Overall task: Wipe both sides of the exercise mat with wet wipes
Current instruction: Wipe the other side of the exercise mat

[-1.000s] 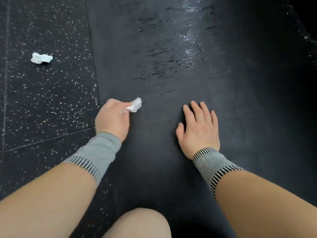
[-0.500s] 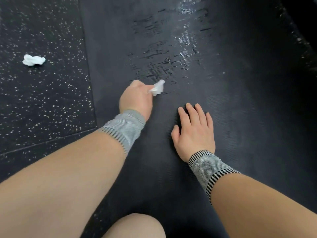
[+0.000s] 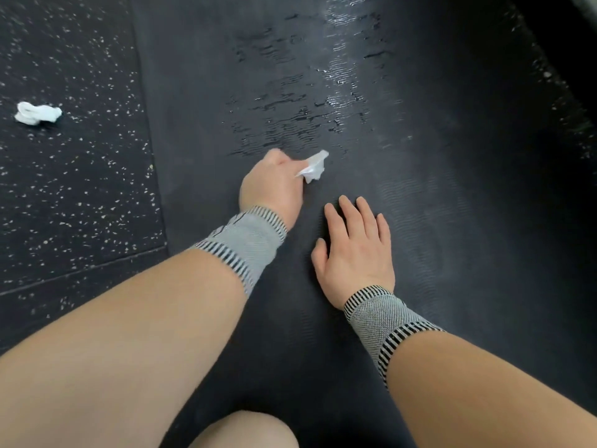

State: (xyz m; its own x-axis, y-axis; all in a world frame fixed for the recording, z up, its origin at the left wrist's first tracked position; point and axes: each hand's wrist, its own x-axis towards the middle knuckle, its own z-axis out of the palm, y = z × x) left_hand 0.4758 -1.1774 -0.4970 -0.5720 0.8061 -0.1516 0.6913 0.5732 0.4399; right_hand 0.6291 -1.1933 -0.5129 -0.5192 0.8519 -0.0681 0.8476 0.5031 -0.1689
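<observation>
A dark ribbed exercise mat (image 3: pixel 436 221) runs away from me down the middle of the view, with shiny wet streaks (image 3: pixel 323 108) on its far part. My left hand (image 3: pixel 271 185) grips a crumpled white wet wipe (image 3: pixel 313 166) and holds it down on the mat, just below the wet streaks. My right hand (image 3: pixel 355 250) lies flat on the mat with fingers straight and spread, just right of the left wrist. Both wrists wear grey striped bands.
A second crumpled white wipe (image 3: pixel 37 113) lies on the speckled black rubber floor (image 3: pixel 71 176) left of the mat. My bare knee (image 3: pixel 245 430) shows at the bottom edge. The mat's right edge fades into shadow.
My left hand has swept the wipe from the mat's left edge to the right and forward, toward the mat's middle. The right hand stays pressed flat in the same spot.
</observation>
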